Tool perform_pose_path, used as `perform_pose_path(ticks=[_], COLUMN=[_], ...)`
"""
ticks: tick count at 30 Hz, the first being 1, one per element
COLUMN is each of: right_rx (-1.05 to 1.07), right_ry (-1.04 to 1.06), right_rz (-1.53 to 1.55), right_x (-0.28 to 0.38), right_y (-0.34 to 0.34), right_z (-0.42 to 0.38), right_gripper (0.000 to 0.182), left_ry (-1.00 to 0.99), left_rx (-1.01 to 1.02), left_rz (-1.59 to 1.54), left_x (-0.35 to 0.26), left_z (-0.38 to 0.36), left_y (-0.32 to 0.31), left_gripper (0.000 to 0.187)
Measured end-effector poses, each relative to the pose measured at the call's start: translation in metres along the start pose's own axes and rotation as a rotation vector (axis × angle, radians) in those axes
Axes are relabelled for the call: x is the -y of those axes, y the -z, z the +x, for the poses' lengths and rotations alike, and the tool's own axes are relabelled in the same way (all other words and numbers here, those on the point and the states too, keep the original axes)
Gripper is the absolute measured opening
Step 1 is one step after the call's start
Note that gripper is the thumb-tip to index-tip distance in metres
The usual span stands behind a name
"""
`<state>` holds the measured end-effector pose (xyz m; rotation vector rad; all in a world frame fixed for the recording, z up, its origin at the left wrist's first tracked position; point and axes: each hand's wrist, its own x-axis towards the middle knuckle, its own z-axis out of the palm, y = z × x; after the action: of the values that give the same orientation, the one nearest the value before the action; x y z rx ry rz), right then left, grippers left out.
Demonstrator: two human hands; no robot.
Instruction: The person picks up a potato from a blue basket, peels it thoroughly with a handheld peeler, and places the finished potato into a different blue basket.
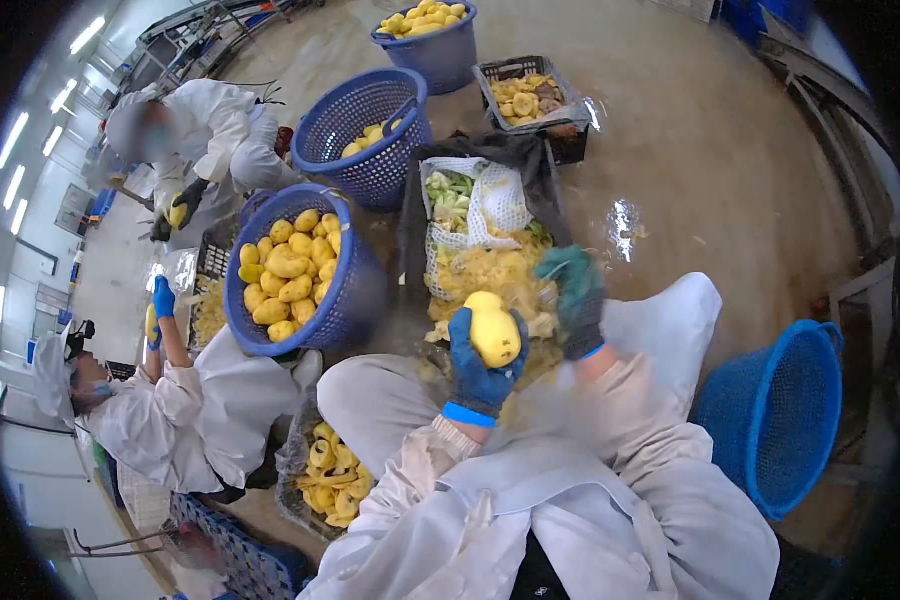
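Observation:
My left hand point(478, 375), in a blue glove, is closed around a yellow, mostly peeled potato point(491, 322) with a small dark spot near its lower end. My right hand point(576, 300), in a dark green glove, is just right of the potato and apart from it. Motion blurs its fingers, so I cannot make out whether it holds anything. Below both hands stands a crate point(417, 225) lined with black plastic, holding yellow peelings point(495, 275), green leaves and white foam netting point(500, 200).
A blue basket of potatoes point(345, 300) stands left, with more blue baskets point(410, 165) behind it. A black crate of scraps point(568, 148) sits farther back. Crates of peelings point(335, 475) lie to my left. A blue basket point(770, 420) stands right. Two people point(210, 400) work at left.

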<state>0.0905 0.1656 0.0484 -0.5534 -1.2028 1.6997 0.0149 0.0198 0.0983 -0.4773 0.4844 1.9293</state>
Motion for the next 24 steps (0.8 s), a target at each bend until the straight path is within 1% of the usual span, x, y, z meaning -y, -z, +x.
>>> perform_pose_path(ticks=[1, 3, 4, 5, 6, 8, 9, 11, 13, 14, 16, 17, 18, 19, 20, 22, 23, 24], right_rx=[-0.100, 0.020, 0.036, 0.050, 0.065, -0.002, -0.098, -0.081, -0.074, -0.066, -0.035, -0.079, -0.096, -0.119, -0.146, -0.016, -0.032, -0.039], right_ry=[-0.052, 0.098, 0.120, 0.142, 0.164, 0.219, 0.009, 0.086, 0.138, 0.160, 0.200, 0.225, 0.177, 0.127, 0.075, 0.194, 0.153, 0.111], right_rz=[0.162, -0.116, -0.138, -0.158, -0.179, -0.374, 0.136, -0.123, -0.318, -0.370, -0.456, -0.287, -0.185, -0.089, 0.002, -0.325, -0.215, -0.103], right_x=[-0.003, 0.013, 0.005, -0.002, -0.009, -0.014, -0.005, -0.017, -0.023, -0.020, -0.015, -0.004, -0.006, -0.010, -0.012, -0.040, -0.033, -0.021], right_y=[0.013, -0.011, -0.013, -0.015, -0.018, 0.006, 0.010, 0.003, 0.008, 0.006, -0.003, -0.004, -0.010, -0.017, -0.017, -0.003, -0.002, -0.007], right_z=[0.014, -0.001, -0.008, -0.015, -0.022, 0.001, 0.013, 0.001, -0.009, -0.008, -0.003, 0.006, 0.006, 0.001, -0.007, -0.010, -0.003, 0.005], right_gripper=[0.017, 0.018, 0.019, 0.020, 0.021, 0.024, 0.019, 0.016, 0.015, 0.015, 0.016, 0.022, 0.024, 0.027, 0.030, 0.032, 0.031, 0.030], left_ry=[-0.070, -0.050, -0.029, 0.020, -0.019, -0.116, -0.090, -0.494, -0.656, -0.637, -0.466, -0.310, -0.145, -0.182, -0.150, -0.087, -0.288, -0.477], left_rx=[-0.023, 0.035, 0.055, 0.135, 0.098, 0.016, -0.053, 0.043, 0.113, 0.137, 0.085, 0.014, -0.057, -0.031, 0.037, 0.194, 0.131, 0.027], left_rz=[-0.002, 0.022, 0.031, 0.047, 0.075, 0.128, -0.104, 0.423, 0.626, 0.565, 0.293, 0.074, -0.141, -0.166, -0.103, 0.027, 0.196, 0.374], left_x=[0.001, -0.005, -0.004, -0.003, -0.001, 0.000, -0.002, 0.007, 0.019, 0.021, 0.014, 0.006, 0.001, 0.003, 0.005, 0.003, 0.007, 0.010], left_z=[-0.006, 0.001, 0.004, 0.009, 0.012, 0.016, 0.015, 0.012, 0.008, 0.005, 0.004, 0.006, 0.007, 0.010, 0.011, 0.020, 0.031, 0.029], left_y=[-0.010, -0.007, -0.001, -0.001, 0.002, 0.009, 0.002, 0.003, 0.005, 0.000, -0.006, -0.009, -0.011, -0.007, -0.002, 0.010, 0.024, 0.016], left_gripper=[0.033, 0.033, 0.033, 0.034, 0.035, 0.037, 0.037, 0.037, 0.037, 0.036, 0.035, 0.035, 0.036, 0.039, 0.040, 0.041, 0.041, 0.041])
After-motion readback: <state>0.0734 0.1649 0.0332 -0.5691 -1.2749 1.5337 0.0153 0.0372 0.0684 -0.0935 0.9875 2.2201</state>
